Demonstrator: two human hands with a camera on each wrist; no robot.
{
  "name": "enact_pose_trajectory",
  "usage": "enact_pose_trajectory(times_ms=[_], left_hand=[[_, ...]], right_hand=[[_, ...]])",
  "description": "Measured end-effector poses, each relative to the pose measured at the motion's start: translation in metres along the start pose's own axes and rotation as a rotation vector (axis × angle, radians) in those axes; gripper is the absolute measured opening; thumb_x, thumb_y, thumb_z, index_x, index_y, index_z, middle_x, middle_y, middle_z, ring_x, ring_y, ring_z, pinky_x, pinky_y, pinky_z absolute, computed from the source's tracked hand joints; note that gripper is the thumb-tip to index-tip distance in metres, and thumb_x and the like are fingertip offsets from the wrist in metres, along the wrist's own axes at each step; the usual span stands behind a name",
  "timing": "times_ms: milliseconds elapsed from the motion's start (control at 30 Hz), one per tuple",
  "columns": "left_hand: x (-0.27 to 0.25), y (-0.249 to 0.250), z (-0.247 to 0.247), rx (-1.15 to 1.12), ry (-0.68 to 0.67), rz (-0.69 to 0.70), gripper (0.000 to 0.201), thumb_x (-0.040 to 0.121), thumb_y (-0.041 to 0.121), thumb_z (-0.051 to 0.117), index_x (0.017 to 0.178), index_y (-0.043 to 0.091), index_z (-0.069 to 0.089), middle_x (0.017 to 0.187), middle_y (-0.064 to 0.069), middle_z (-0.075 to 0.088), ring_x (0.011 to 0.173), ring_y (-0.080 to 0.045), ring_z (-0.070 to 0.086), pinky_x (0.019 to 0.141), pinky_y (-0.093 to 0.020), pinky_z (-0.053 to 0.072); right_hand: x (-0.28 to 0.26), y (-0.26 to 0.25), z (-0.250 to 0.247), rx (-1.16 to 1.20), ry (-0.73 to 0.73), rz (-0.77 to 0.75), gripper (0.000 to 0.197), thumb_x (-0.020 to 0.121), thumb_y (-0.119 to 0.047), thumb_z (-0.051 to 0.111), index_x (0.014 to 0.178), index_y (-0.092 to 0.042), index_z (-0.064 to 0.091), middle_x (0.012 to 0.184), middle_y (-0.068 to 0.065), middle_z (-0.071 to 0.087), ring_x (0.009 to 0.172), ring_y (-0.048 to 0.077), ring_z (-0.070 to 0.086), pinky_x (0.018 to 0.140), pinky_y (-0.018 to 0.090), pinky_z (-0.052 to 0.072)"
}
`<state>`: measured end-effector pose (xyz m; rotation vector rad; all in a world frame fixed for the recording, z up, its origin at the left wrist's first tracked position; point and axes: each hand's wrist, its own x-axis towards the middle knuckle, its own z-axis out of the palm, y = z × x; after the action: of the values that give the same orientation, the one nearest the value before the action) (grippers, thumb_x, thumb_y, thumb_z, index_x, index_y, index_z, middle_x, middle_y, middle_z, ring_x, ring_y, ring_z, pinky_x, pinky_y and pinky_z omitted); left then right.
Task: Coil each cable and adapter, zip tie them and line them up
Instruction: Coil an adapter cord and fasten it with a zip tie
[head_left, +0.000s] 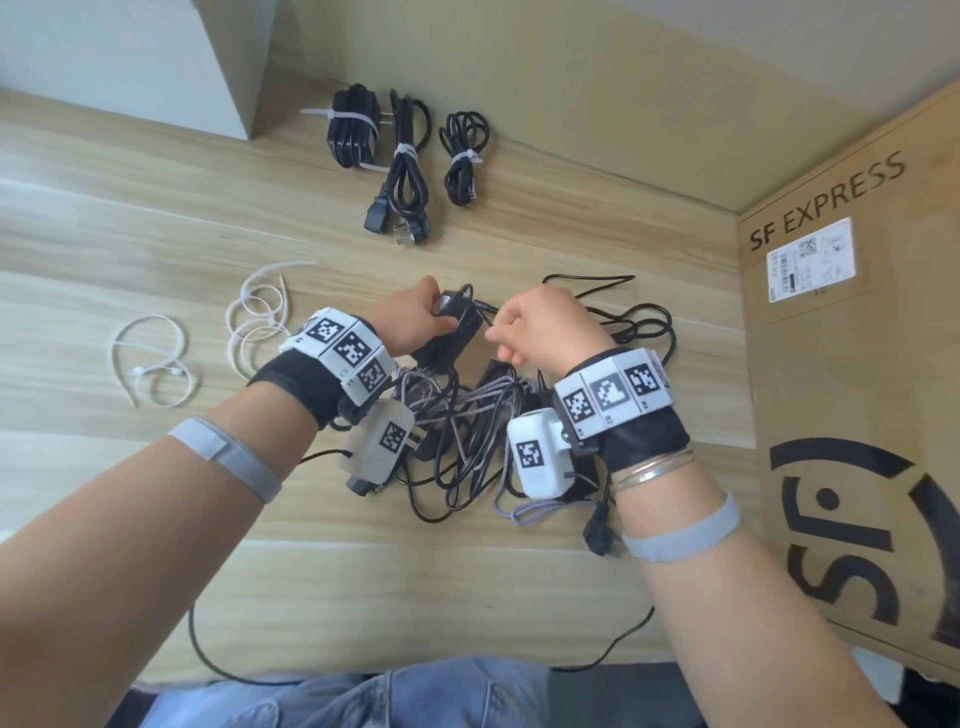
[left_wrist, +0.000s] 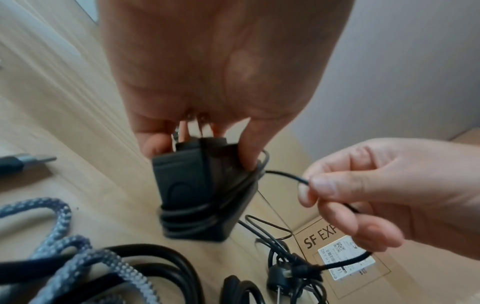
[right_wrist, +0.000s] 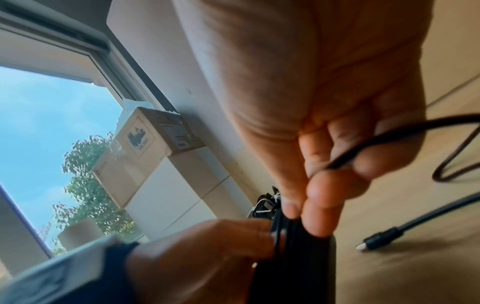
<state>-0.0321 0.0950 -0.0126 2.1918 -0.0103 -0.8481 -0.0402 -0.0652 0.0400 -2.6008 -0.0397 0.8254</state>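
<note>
Head view: the black adapter (head_left: 451, 325) is being gripped over the table (head_left: 130, 218) by the curled left hand (head_left: 415, 319), the right hand (head_left: 540, 327) just beside it, rightward.

Left wrist view: its cord (left_wrist: 283, 174) is being pinched by closed right fingers (left_wrist: 324, 185), already wrapped across the adapter's long axis.

Right wrist view: slack is being trailed rightward.

**Soft daylight, wide-angle bend, blur at the wrists**

The head view is bright and even; pale glare streaks the wooden surface (head_left: 130, 218) at left, and shadows are faint. Straight edges bow toward the frame borders. In the left wrist view the left hand (left_wrist: 213, 67) fills the top, soft and out of focus, with smeared edges. The right wrist view is blurred throughout; daylight comes from the window (right_wrist: 52, 127), its sky bright.
</note>
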Motion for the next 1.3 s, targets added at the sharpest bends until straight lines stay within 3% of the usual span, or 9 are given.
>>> enact_pose_trajectory(times_ms=[233,367,500,633,733,967,1100,1233,1300], left_hand=[[0.009,0.0,-0.004,-0.247,0.28,0.013,0.026,0.094,0.023,0.05,0.109,0.004,0.042,0.086,-0.004,0.049,0.081,-0.021,0.046,0.071,-0.031,0.036],[0.01,-0.001,-0.009,-0.538,0.296,0.045,0.011,0.096,0.016,0.047,0.094,0.009,0.038,0.072,0.002,0.043,0.06,-0.012,0.044,0.049,-0.017,0.038],[0.01,-0.006,-0.012,-0.736,0.17,0.086,0.018,0.096,0.013,0.044,0.079,0.016,0.038,0.075,-0.003,0.047,0.064,-0.017,0.047,0.059,-0.029,0.036],[0.003,-0.006,-0.015,-0.889,0.001,0.126,0.009,0.097,0.007,0.037,0.103,0.008,0.044,0.086,-0.005,0.055,0.076,-0.018,0.057,0.07,-0.03,0.049],[-0.002,-0.006,-0.02,-0.919,-0.145,0.148,0.024,0.096,0.001,0.032,0.114,0.009,0.045,0.091,-0.004,0.058,0.077,-0.014,0.062,0.063,-0.024,0.054],[-0.01,-0.003,-0.017,-0.605,-0.406,0.13,0.008,0.094,0.002,0.039,0.097,0.009,0.044,0.091,-0.007,0.058,0.079,-0.019,0.061,0.066,-0.022,0.054],[-0.009,-0.004,-0.012,-0.536,-0.464,0.118,0.011,0.094,0.001,0.04,0.092,0.012,0.042,0.089,-0.007,0.056,0.074,-0.018,0.058,0.061,-0.021,0.052],[-0.01,-0.007,-0.01,-0.486,-0.473,0.117,0.011,0.093,0.001,0.042,0.092,0.012,0.041,0.09,-0.008,0.055,0.077,-0.022,0.055,0.065,-0.027,0.049],[-0.012,-0.009,-0.008,-0.456,-0.478,0.113,0.009,0.093,0.003,0.043,0.094,0.01,0.04,0.09,-0.008,0.054,0.078,-0.025,0.054,0.068,-0.031,0.047]], right_hand=[[-0.007,-0.012,0.036,0.365,0.052,-0.029,0.019,0.094,-0.017,0.052,0.088,-0.011,0.069,0.071,-0.004,0.069,0.059,0.007,0.065,0.064,0.02,0.052],[-0.01,-0.009,0.055,0.533,-0.096,-0.044,0.02,0.096,-0.012,0.049,0.094,-0.005,0.067,0.088,0.008,0.072,0.062,0.005,0.064,0.06,0.013,0.05],[-0.004,-0.002,0.061,0.564,-0.152,-0.057,0.021,0.095,-0.013,0.051,0.08,-0.016,0.066,0.088,0.005,0.072,0.065,0.003,0.065,0.06,0.008,0.046],[0.004,0.006,0.049,0.372,-0.207,-0.092,0.02,0.092,-0.022,0.058,0.09,-0.01,0.073,0.074,-0.01,0.067,0.057,-0.009,0.057,0.058,0.004,0.039],[0.01,0.012,0.037,0.253,-0.272,-0.111,0.021,0.089,-0.03,0.061,0.09,-0.014,0.075,0.073,-0.01,0.065,0.069,0.003,0.061,0.07,0.016,0.044],[0.026,0.008,0.007,0.057,-0.381,-0.061,0.005,0.081,-0.02,0.071,0.081,-0.016,0.069,0.079,0.003,0.067,0.068,0.013,0.058,0.072,0.021,0.048],[0.031,0.002,0.001,0.129,-0.446,0.013,0.019,0.085,0.001,0.062,0.103,0.008,0.063,0.084,0.006,0.065,0.059,0.001,0.063,0.06,0.01,0.052],[0.032,0.005,0.003,0.084,-0.489,-0.021,0.018,0.092,0.005,0.048,0.105,0.004,0.061,0.104,0.012,0.067,0.088,0.014,0.066,0.083,0.018,0.053],[0.031,0.005,0.005,0.109,-0.457,-0.01,0.018,0.093,0.006,0.047,0.097,-0.003,0.062,0.097,0.008,0.067,0.085,0.014,0.066,0.074,0.013,0.053]])
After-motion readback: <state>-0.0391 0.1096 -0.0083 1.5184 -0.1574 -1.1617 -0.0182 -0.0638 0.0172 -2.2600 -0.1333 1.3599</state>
